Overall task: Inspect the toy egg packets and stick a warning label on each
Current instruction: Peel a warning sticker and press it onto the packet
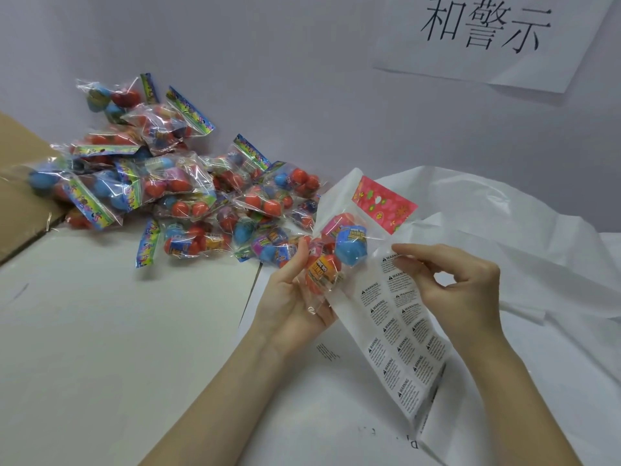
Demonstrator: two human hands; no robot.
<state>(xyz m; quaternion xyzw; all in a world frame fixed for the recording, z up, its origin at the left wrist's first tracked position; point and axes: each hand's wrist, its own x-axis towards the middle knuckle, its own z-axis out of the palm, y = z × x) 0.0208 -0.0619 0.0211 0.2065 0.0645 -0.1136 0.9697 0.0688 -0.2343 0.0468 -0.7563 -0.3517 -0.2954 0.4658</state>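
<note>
My left hand (295, 297) holds a clear toy egg packet (339, 250) with a pink card header and blue, orange and pink eggs inside, together with the edge of a white sheet of warning labels (400, 334). The sheet hangs down to the right of the packet. My right hand (457, 284) pinches a label at the top of that sheet between thumb and forefinger. A heap of several more toy egg packets (174, 183) lies on the white table to the left.
A brown cardboard box flap (20, 183) lies at the far left under the heap. Crumpled white paper (524, 230) covers the table at the right. A paper sign with printed characters (484, 28) hangs on the wall above.
</note>
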